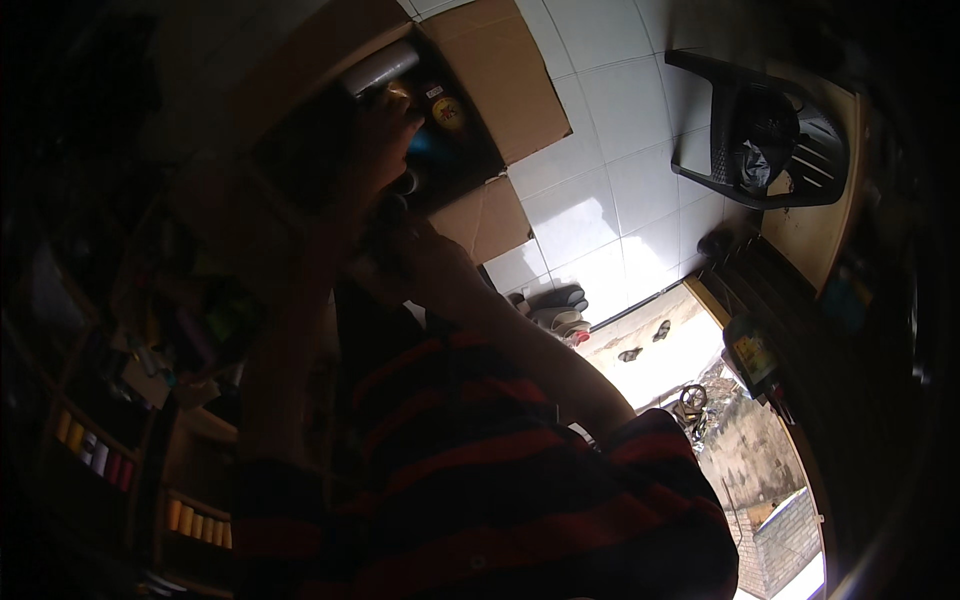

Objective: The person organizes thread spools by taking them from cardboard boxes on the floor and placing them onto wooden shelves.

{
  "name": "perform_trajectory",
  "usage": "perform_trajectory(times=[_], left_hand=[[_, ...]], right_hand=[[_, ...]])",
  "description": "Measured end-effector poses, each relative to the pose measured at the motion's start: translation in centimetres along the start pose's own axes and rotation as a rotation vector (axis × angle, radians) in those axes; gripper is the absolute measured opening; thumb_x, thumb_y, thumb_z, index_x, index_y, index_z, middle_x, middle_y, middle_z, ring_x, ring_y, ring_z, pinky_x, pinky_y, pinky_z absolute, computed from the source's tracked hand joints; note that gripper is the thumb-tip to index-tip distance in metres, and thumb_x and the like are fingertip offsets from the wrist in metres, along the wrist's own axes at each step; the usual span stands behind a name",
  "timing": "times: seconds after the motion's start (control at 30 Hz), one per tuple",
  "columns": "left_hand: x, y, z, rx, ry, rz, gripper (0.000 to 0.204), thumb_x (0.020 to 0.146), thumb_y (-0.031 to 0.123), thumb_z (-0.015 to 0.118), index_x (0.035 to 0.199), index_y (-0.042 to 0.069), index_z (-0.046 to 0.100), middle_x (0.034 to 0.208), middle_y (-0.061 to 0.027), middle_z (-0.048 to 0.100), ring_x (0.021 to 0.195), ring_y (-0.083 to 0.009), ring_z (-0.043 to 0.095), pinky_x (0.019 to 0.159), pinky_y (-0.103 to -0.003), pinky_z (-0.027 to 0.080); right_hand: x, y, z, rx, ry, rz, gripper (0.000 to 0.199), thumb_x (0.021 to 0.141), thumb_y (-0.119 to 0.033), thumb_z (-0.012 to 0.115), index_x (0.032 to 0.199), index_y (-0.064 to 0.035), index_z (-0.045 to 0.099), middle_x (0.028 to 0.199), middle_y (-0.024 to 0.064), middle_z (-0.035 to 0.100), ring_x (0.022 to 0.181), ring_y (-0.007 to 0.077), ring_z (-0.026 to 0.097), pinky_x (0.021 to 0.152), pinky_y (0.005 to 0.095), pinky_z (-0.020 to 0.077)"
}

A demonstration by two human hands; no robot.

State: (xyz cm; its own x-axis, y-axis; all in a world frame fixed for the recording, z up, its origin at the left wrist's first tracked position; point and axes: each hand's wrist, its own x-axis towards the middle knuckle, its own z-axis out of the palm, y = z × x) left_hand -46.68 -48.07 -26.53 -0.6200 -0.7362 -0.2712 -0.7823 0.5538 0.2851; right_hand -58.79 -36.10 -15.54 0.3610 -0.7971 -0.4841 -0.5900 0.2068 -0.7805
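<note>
An open cardboard box (492,85) with its flaps spread lies ahead of me, its inside deep in shadow. My left hand (392,130) reaches into it, beside a grey cylinder (380,67). Its fingers look bent, but the dark hides whether they hold anything. A dark item with a round yellow label (448,113) lies to the right of that hand, and a blue surface (428,150) shows below the label. Near the box's close edge, my right hand (432,262) is closed, next to a dark cylindrical thing (393,206). What its fingers grip is lost in shadow.
Pale floor tiles (590,130) stretch right of the box. A black plastic chair (700,180) holds dark items. Shoes (560,298) lie by a bright doorway, with slippers (645,340) outside. Shelves with coloured thread spools (95,450) stand at left.
</note>
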Motion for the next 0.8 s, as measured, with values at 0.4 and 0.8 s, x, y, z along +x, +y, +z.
perform_trajectory(times=[0.4, 0.8], left_hand=[[-7.5, -2.5, -8.2, 0.015, 0.283, -0.413, 0.041, 0.081, 0.019, 0.066, 0.118, 0.005, 0.056, 0.115, -0.0173, 0.057, 0.111, -0.0360, 0.053, 0.096, -0.045, 0.042], [-7.8, 2.3, -4.4, -0.255, 0.317, -0.196, 0.028, 0.085, 0.016, 0.058, 0.111, 0.006, 0.060, 0.106, -0.0120, 0.061, 0.104, -0.0310, 0.055, 0.093, -0.041, 0.043]], right_hand=[[4.0, 4.6, -3.4, -0.032, 0.173, -0.088, 0.050, 0.079, -0.026, 0.066, 0.123, -0.0079, 0.050, 0.112, 0.0178, 0.055, 0.098, 0.0380, 0.059, 0.081, 0.0452, 0.0506], [4.7, 5.3, -3.6, -0.016, -0.288, -0.173, 0.033, 0.085, -0.021, 0.059, 0.114, -0.0060, 0.053, 0.108, 0.0128, 0.057, 0.098, 0.0294, 0.059, 0.083, 0.0390, 0.0498]])
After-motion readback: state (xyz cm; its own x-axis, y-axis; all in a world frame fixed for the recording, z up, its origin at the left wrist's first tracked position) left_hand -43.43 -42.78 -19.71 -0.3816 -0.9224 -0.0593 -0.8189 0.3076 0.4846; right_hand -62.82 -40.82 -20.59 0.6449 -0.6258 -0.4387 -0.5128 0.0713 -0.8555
